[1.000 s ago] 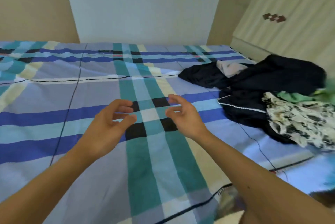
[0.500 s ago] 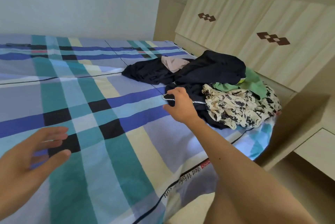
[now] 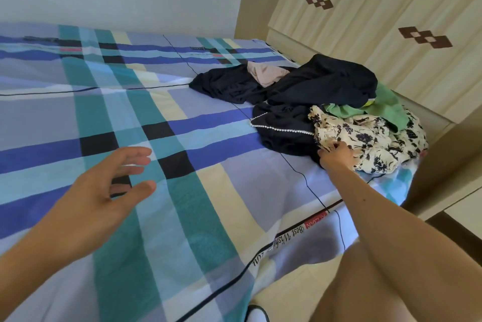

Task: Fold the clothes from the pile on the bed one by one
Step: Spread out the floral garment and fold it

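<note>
1. Right hand (image 3: 336, 156) fingers (image 3: 336, 146) pinch the floral top (image 3: 370, 139) edge, on the pile (image 3: 326, 81) by the headboard (image 3: 391, 34).
2. Left hand (image 3: 104, 191) hovers, fingers spread, holding nothing.
3. I'd lift slowly so nothing else drags along, then spread it on the bed (image 3: 182, 217).

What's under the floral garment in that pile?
The floral garment lies over the dark pearl-trimmed garment at its left edge, with the bedsheet showing below its near edge. Whatever else lies beneath is covered.
</note>
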A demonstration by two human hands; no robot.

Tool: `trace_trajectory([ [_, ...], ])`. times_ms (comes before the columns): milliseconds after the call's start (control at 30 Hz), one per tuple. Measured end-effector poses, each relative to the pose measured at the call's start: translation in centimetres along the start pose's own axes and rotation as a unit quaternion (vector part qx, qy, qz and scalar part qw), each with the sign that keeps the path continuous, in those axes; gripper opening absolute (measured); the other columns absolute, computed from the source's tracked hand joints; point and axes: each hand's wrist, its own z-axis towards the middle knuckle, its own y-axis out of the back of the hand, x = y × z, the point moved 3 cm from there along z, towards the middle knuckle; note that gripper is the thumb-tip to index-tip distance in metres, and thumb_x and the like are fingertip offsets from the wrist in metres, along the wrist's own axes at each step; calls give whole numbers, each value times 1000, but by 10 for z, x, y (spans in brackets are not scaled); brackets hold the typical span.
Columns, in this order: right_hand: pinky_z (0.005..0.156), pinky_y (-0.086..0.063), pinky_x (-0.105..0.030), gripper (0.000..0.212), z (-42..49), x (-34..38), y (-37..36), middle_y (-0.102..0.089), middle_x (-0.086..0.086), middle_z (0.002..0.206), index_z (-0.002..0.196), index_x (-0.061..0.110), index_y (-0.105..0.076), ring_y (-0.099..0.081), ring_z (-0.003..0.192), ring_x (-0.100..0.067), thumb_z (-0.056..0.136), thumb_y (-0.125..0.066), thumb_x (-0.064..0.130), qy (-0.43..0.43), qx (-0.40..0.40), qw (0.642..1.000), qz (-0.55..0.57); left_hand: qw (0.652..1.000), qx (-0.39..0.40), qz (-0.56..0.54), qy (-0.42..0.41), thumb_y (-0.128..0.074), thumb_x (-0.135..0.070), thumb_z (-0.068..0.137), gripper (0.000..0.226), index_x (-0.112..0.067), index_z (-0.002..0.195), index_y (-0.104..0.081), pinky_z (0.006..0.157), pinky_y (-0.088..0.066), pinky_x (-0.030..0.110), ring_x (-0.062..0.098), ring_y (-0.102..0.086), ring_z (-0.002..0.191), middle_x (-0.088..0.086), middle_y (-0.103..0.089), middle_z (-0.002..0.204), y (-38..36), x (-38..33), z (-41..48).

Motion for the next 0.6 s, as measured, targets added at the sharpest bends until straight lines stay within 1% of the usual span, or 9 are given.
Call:
trace_trajectory([
  [67,97,-48,-54,8,-4,2,3,-64,-15,104,98,23,-55,-61,98,-37,94,-59,28,12,-27,998,61,1000,9,5,-1,-62,-51,74,49,-42,122,-56,94,-47,30,-5,-58,114,-23,-62,121,-6,-3,2],
  [100,94,-49,-51,5,-7,4,3,-63,-13,93,93,22,-55,-59,89,-35,97,-53,25,16,-30,995,89,1000,14,7,0,-61,-50,74,48,-42,122,-56,93,-47,28,-5,-57,114,-23,-62,121,-8,-5,3],
  [200,89,-50,-50,23,-17,18,6,-60,-9,81,78,21,-55,-57,80,-32,97,-43,18,47,-54,988,137,1000,22,21,0,-60,-51,76,50,-40,124,-55,90,-46,21,-10,-55,114,-25,-61,120,-14,-7,0],
  [267,77,-41,-39,27,-27,33,6,-50,-4,70,68,18,-46,-49,69,-27,95,-42,15,83,-53,980,175,999,23,29,3,-59,-51,76,50,-40,125,-54,87,-45,16,-12,-54,113,-26,-60,119,-14,-8,-1],
  [333,69,-30,-30,28,-40,54,6,-42,-4,73,68,16,-38,-36,63,-20,95,-44,13,131,-36,968,209,999,26,29,6,-59,-50,77,49,-41,125,-53,85,-43,13,-13,-53,113,-27,-60,119,-15,-8,-1],
  [367,62,-27,-30,30,-47,66,7,-39,-6,77,68,17,-34,-32,62,-18,95,-45,13,163,-22,960,225,999,28,31,8,-59,-50,78,47,-42,124,-53,84,-43,13,-14,-52,113,-27,-59,119,-15,-7,-1],
  [433,51,-21,-28,32,-64,86,11,-31,-4,72,69,18,-28,-25,56,-11,96,-46,13,214,21,939,267,999,32,37,16,-61,-45,84,41,-44,124,-52,85,-43,13,-15,-51,113,-27,-58,120,-17,-4,0],
  [533,50,-17,-29,35,-86,107,23,-23,2,63,70,20,-23,-19,55,-11,94,-48,14,242,88,908,331,998,36,43,24,-64,-38,89,39,-43,126,-51,89,-45,18,-12,-51,114,-25,-58,121,-20,2,1],
  [600,52,-20,-31,35,-104,122,30,-25,-1,66,72,16,-23,-23,60,-14,93,-50,12,258,121,883,374,998,38,44,28,-65,-39,89,41,-43,127,-51,92,-47,21,-10,-52,115,-25,-57,122,-22,2,1],
])
